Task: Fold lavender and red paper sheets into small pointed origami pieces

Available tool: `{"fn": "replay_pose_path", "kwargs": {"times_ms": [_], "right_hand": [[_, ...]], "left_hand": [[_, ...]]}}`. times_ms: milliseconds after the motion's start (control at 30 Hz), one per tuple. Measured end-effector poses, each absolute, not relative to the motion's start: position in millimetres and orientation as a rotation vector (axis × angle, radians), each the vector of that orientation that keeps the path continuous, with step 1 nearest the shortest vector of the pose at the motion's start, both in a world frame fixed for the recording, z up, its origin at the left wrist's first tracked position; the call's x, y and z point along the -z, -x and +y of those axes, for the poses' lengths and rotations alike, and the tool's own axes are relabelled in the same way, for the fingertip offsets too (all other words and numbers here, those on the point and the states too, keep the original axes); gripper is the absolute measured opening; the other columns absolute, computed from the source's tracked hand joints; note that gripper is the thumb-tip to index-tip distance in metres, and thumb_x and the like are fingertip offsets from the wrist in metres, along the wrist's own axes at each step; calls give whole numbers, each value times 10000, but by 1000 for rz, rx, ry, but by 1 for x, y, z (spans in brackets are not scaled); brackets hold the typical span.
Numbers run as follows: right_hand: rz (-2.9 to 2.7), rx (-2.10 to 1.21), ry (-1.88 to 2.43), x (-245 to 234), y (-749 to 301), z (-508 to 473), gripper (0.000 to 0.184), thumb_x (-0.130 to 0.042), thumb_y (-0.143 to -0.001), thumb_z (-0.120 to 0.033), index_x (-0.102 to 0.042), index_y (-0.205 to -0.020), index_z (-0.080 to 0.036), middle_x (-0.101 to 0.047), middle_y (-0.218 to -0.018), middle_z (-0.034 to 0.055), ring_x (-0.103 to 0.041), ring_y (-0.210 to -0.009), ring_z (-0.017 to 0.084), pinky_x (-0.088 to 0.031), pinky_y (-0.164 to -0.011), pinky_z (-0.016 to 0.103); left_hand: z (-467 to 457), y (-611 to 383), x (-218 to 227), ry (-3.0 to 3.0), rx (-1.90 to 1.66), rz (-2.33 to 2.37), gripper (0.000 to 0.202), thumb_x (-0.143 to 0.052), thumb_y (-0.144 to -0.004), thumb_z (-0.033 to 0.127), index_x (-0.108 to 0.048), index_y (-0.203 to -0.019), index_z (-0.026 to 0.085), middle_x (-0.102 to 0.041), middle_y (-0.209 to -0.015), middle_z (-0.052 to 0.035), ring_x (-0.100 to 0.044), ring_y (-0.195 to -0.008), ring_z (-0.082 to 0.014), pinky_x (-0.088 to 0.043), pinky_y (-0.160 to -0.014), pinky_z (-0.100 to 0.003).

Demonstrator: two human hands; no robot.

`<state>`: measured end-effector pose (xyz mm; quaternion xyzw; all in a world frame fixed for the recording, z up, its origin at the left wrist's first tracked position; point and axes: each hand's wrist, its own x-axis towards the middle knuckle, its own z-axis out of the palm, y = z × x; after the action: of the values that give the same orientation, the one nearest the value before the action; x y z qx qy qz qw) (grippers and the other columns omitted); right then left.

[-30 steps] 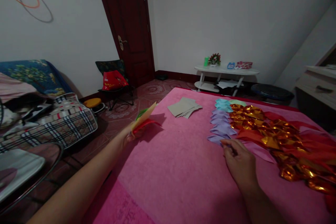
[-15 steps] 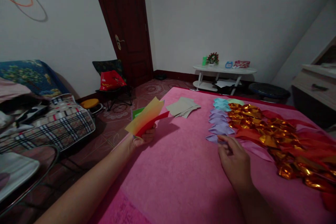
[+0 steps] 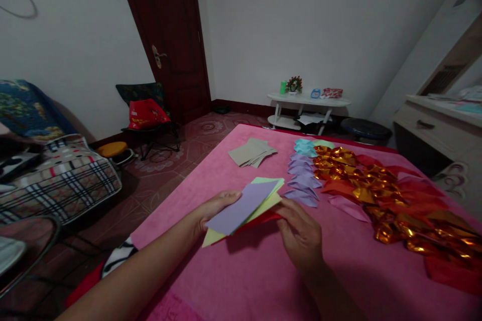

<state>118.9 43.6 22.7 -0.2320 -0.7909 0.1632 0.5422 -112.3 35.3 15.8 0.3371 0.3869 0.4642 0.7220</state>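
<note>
My left hand [image 3: 222, 203] is closed on a loose stack of coloured paper [image 3: 244, 205] above the table, its thumb over the near-left side. A purple sheet lies on top, with green, yellow and red sheets fanned out beneath. At the stack's right edge, the fingers of my right hand [image 3: 301, 230] pinch the paper; exactly which sheets they grip is partly hidden. Folded purple paper pieces [image 3: 302, 180] stand in a row beyond that hand, and folded light blue ones [image 3: 305, 148] continue behind them. A fanned pile of grey-beige paper [image 3: 253, 152] rests farther back.
A pink cloth [image 3: 211, 281] covers the table. Shiny gold and red folded pieces [image 3: 380, 195] spread over its right side. Behind stand a white side table [image 3: 309, 99] and a dark round stool [image 3: 367, 129]; a folding chair with a red bag [image 3: 147, 114] is at the left.
My left hand has brought the paper stack right and nearer, turning the purple sheet up. My right hand has left the folded purple row and moved left to the stack's edge.
</note>
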Motion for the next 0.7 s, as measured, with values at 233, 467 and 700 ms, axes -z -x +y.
{"fn": "replay_pose_path", "kwargs": {"times_ms": [233, 467, 700], "right_hand": [[-1872, -400, 537, -24, -114, 38, 523, -404, -763, 25, -623, -1154, -246, -640, -1121, 78, -618, -1032, 212, -524, -851, 334], [-1852, -307, 468, -29, -115, 36, 442, -409, -813, 10, -629, -1110, -231, -665, -1077, 87, -617, -1049, 206, -521, -898, 381], [-1905, -262, 355, -33, -113, 31, 403, -524, -794, -5, -624, -1107, -239, -673, -1121, 90, -626, -1051, 218, -551, -871, 393]], "left_hand": [[27, 106, -25, -748, -1071, 801, 437, -769, -689, 315, -634, -1064, 134, -700, -955, -116, -676, -740, -183, -528, -685, -276], [30, 107, -18, -714, -1247, 803, 400, -817, -621, 274, -645, -950, 125, -714, -830, -68, -667, -656, -159, -517, -634, -251], [21, 114, -20, -706, -1305, 804, 358, -856, -521, 231, -554, -694, 154, -613, -568, 31, -563, -478, -99, -427, -480, -191]]}}
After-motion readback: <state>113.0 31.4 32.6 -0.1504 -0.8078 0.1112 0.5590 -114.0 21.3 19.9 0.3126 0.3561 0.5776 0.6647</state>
